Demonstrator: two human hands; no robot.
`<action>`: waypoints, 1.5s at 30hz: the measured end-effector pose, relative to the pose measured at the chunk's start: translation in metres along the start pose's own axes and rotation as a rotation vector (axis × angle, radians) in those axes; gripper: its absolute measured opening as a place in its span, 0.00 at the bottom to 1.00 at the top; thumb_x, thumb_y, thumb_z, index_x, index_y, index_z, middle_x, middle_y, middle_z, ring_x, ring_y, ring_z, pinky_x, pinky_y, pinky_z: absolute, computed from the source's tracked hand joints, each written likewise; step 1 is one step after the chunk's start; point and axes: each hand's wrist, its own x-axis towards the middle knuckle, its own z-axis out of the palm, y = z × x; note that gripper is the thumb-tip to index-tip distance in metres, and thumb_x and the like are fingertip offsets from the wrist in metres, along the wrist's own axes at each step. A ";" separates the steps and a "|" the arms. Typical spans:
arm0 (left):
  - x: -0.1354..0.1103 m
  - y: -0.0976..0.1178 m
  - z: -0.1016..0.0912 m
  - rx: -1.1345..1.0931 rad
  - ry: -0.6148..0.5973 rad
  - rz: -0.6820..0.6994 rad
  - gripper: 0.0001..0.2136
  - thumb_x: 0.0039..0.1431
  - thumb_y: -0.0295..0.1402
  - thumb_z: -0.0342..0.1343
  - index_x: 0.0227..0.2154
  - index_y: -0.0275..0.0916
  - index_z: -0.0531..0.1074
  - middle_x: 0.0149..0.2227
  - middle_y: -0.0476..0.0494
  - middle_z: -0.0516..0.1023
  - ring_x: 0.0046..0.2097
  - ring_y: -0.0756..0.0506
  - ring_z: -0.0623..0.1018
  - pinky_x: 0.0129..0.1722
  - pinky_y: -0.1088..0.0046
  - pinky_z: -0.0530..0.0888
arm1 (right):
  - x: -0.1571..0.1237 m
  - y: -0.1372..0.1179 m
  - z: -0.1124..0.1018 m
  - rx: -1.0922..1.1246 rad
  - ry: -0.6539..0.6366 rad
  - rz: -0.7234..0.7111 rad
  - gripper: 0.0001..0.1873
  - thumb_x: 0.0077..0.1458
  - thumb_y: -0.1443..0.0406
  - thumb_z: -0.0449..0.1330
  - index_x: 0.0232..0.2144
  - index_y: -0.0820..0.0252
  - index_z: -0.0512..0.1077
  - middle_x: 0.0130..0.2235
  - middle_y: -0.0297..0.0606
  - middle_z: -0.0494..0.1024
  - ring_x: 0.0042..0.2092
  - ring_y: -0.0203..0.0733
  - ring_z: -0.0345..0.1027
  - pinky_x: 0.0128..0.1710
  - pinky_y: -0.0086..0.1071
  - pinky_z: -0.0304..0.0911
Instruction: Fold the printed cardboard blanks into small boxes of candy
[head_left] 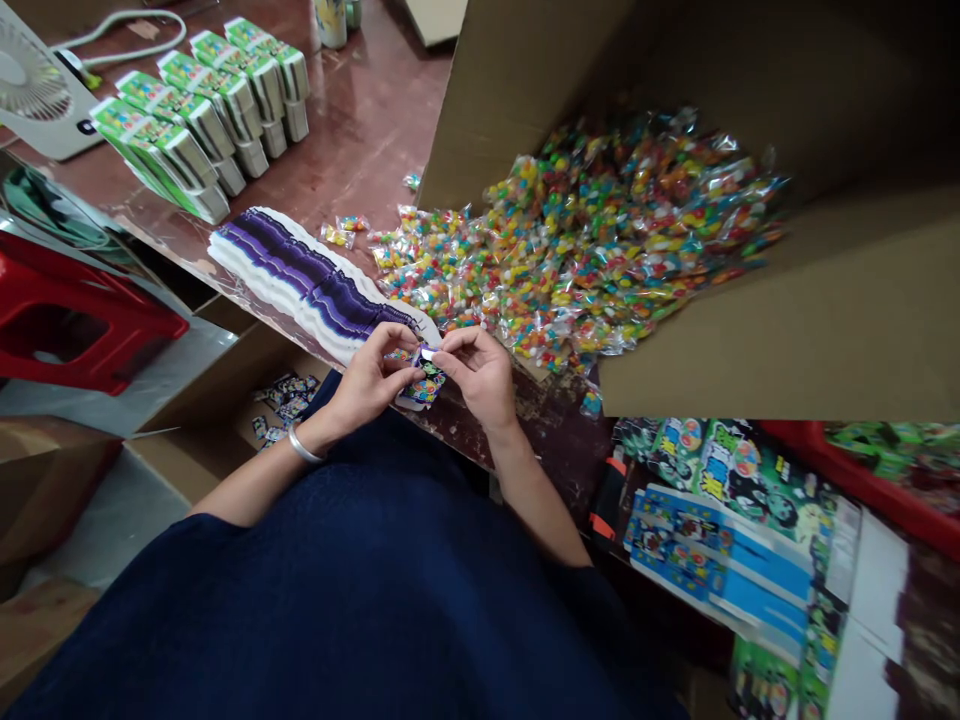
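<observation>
The left hand (371, 380) and the right hand (476, 370) both pinch a little box (425, 388); each grip is clamped on it; the box is at the near edge of the surface (360, 130), just beside a purple card stack (315, 275), near the candy bags (585, 230).

Brown table (360, 130): green boxes (195, 110), purple card stack (315, 280), candy packets (420, 270), carton (825, 320).

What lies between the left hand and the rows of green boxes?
In the head view, a fanned stack of purple cards lies between the green boxes and the left hand, which pinches a small packet with the right hand.
</observation>
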 end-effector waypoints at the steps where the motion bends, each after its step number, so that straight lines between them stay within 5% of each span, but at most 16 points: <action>1: 0.000 0.000 0.000 0.010 0.009 0.012 0.15 0.59 0.31 0.66 0.45 0.42 0.66 0.45 0.44 0.73 0.48 0.46 0.78 0.41 0.74 0.83 | 0.002 -0.001 -0.003 -0.012 -0.008 0.043 0.17 0.54 0.50 0.72 0.31 0.53 0.74 0.33 0.33 0.78 0.36 0.40 0.73 0.39 0.36 0.72; 7: -0.002 0.002 0.001 -0.044 -0.031 -0.001 0.18 0.58 0.26 0.65 0.50 0.42 0.69 0.45 0.45 0.75 0.44 0.48 0.80 0.41 0.76 0.83 | 0.011 -0.002 -0.015 -0.044 -0.026 0.140 0.19 0.51 0.49 0.74 0.27 0.55 0.76 0.28 0.31 0.77 0.31 0.37 0.68 0.33 0.33 0.67; 12: -0.005 0.003 -0.002 -0.077 -0.043 -0.079 0.24 0.60 0.26 0.66 0.58 0.44 0.72 0.45 0.46 0.77 0.33 0.54 0.78 0.33 0.79 0.79 | 0.003 -0.002 -0.015 -0.115 -0.039 -0.015 0.15 0.59 0.51 0.69 0.29 0.54 0.76 0.34 0.34 0.80 0.37 0.40 0.74 0.39 0.35 0.71; 19: -0.006 0.001 0.003 -0.121 -0.064 -0.159 0.12 0.59 0.30 0.66 0.46 0.38 0.77 0.43 0.43 0.80 0.33 0.52 0.78 0.29 0.78 0.76 | -0.019 0.011 -0.007 -0.181 -0.038 -0.118 0.08 0.64 0.55 0.67 0.35 0.51 0.79 0.45 0.37 0.82 0.47 0.43 0.78 0.47 0.39 0.75; 23: -0.001 -0.004 -0.005 -0.078 -0.070 -0.204 0.12 0.54 0.32 0.70 0.36 0.38 0.72 0.34 0.49 0.76 0.34 0.51 0.76 0.30 0.79 0.74 | -0.024 0.015 -0.045 -0.302 0.014 0.043 0.12 0.63 0.52 0.65 0.43 0.51 0.79 0.43 0.38 0.84 0.41 0.44 0.79 0.42 0.38 0.75; 26: 0.004 -0.007 -0.015 0.001 0.006 -0.218 0.16 0.50 0.32 0.72 0.35 0.39 0.69 0.33 0.50 0.73 0.32 0.52 0.73 0.28 0.80 0.71 | -0.032 0.020 -0.093 -0.647 0.257 0.157 0.13 0.61 0.52 0.65 0.38 0.55 0.79 0.36 0.39 0.83 0.36 0.46 0.78 0.42 0.41 0.73; 30: 0.006 -0.007 -0.017 -0.120 0.013 -0.323 0.24 0.51 0.31 0.69 0.50 0.43 0.67 0.41 0.47 0.73 0.30 0.51 0.77 0.28 0.74 0.77 | -0.051 0.030 -0.127 -0.907 0.065 0.283 0.17 0.58 0.51 0.64 0.41 0.56 0.80 0.45 0.44 0.80 0.35 0.44 0.76 0.43 0.43 0.71; 34: 0.007 -0.004 -0.007 -0.205 -0.144 -0.404 0.28 0.53 0.31 0.64 0.57 0.44 0.66 0.46 0.43 0.75 0.34 0.46 0.82 0.34 0.66 0.81 | -0.062 0.041 -0.123 -0.895 0.016 0.361 0.18 0.54 0.50 0.66 0.42 0.55 0.78 0.49 0.44 0.78 0.35 0.43 0.77 0.43 0.43 0.71; 39: 0.009 -0.011 -0.005 0.031 -0.214 -0.240 0.15 0.58 0.35 0.62 0.48 0.39 0.73 0.43 0.43 0.79 0.43 0.43 0.78 0.44 0.64 0.76 | -0.058 0.053 -0.121 -0.674 0.098 0.439 0.16 0.51 0.51 0.68 0.31 0.55 0.72 0.31 0.35 0.79 0.30 0.43 0.76 0.35 0.39 0.73; 45: 0.005 -0.009 -0.003 0.155 -0.269 -0.180 0.22 0.65 0.37 0.61 0.60 0.42 0.68 0.37 0.47 0.76 0.35 0.46 0.73 0.38 0.66 0.71 | -0.037 0.009 -0.098 -0.349 0.494 0.073 0.17 0.52 0.56 0.71 0.39 0.54 0.72 0.35 0.34 0.82 0.35 0.42 0.80 0.35 0.37 0.79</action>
